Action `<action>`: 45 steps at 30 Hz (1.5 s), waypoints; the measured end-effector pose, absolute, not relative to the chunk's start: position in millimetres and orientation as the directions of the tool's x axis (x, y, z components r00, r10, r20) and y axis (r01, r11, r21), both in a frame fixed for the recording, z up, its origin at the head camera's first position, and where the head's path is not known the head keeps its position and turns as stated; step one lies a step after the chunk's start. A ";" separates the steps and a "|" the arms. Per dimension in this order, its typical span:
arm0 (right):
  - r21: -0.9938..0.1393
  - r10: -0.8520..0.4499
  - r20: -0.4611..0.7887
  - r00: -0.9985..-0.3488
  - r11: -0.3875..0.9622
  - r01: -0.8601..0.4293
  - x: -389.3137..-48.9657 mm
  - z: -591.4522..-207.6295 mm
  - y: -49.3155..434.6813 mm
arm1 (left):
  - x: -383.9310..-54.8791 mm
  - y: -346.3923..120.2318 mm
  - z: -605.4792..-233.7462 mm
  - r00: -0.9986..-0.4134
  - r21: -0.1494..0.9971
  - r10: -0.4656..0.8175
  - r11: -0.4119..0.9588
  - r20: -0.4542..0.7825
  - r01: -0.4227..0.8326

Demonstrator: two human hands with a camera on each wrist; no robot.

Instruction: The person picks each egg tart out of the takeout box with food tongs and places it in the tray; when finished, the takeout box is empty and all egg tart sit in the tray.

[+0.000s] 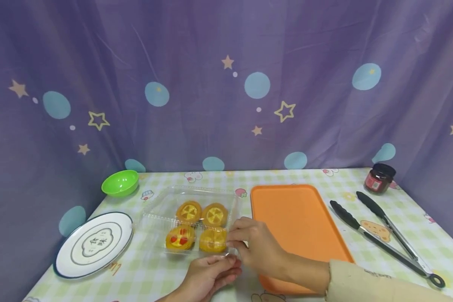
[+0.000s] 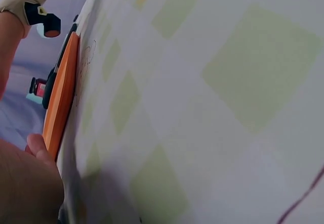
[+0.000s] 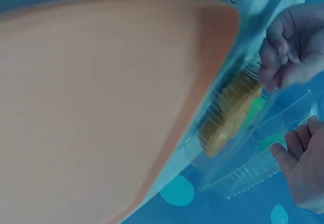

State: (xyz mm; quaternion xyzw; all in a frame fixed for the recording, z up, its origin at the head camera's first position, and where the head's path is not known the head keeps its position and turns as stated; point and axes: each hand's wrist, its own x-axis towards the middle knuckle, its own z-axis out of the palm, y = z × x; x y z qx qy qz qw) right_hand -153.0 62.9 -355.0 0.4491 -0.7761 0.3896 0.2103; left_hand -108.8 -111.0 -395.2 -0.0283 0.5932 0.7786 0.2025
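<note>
Head view: left hand (image 1: 210, 274) pinches the near corner of a clear, ridged plastic box (image 1: 196, 224); right hand (image 1: 256, 244), knuckles bent, grips its right edge.

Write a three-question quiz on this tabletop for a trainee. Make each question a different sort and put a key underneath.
1. How many tarts are in the clear container?
2. True or false: the tongs are lying on the orange tray.
3. In the head view, which hand partly covers the orange tray?

Key
1. Four.
2. False; the tongs lie beside it.
3. The right hand.
</note>
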 end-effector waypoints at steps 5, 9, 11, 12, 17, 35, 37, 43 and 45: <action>-0.447 -0.457 0.741 -0.492 0.211 -0.869 -160.4 -342.1 66.8 | -109.6 -112.6 -394.7 -0.906 0.905 0.300 -0.215 -0.298 -0.368; -0.448 -0.386 0.795 -0.468 0.147 -0.882 -172.2 -332.0 70.7 | -110.6 -113.6 -394.4 -0.902 0.905 0.308 -0.207 -0.301 -0.373; -0.446 -0.365 0.808 -0.463 0.137 -0.885 -177.8 -327.2 71.6 | -110.4 -113.5 -394.5 -0.902 0.904 0.306 -0.208 -0.304 -0.375; -0.454 -0.356 0.808 -0.470 0.134 -0.881 -180.4 -325.2 71.7 | -110.1 -113.3 -394.5 -0.902 0.903 0.305 -0.208 -0.305 -0.376; -0.512 -0.295 0.796 -0.529 0.137 -0.848 -193.1 -316.5 70.2 | -109.4 -111.4 -394.3 -0.904 0.900 0.297 -0.217 -0.309 -0.379; -0.762 0.000 0.647 -0.762 0.016 -0.647 -271.4 -284.4 59.0 | -107.6 -109.2 -392.7 -0.906 0.893 0.279 -0.232 -0.318 -0.385; -0.798 0.012 0.602 -0.799 -0.022 -0.602 -279.1 -284.4 60.7 | -107.6 -109.2 -392.6 -0.906 0.894 0.275 -0.227 -0.321 -0.386; -0.894 0.026 0.429 -0.903 -0.133 -0.428 -301.0 -286.2 66.8 | -107.8 -109.3 -393.2 -0.906 0.894 0.267 -0.221 -0.330 -0.391; -0.914 0.009 0.372 -0.928 -0.172 -0.368 -306.0 -287.1 68.3 | -107.5 -109.1 -393.2 -0.906 0.894 0.264 -0.219 -0.330 -0.390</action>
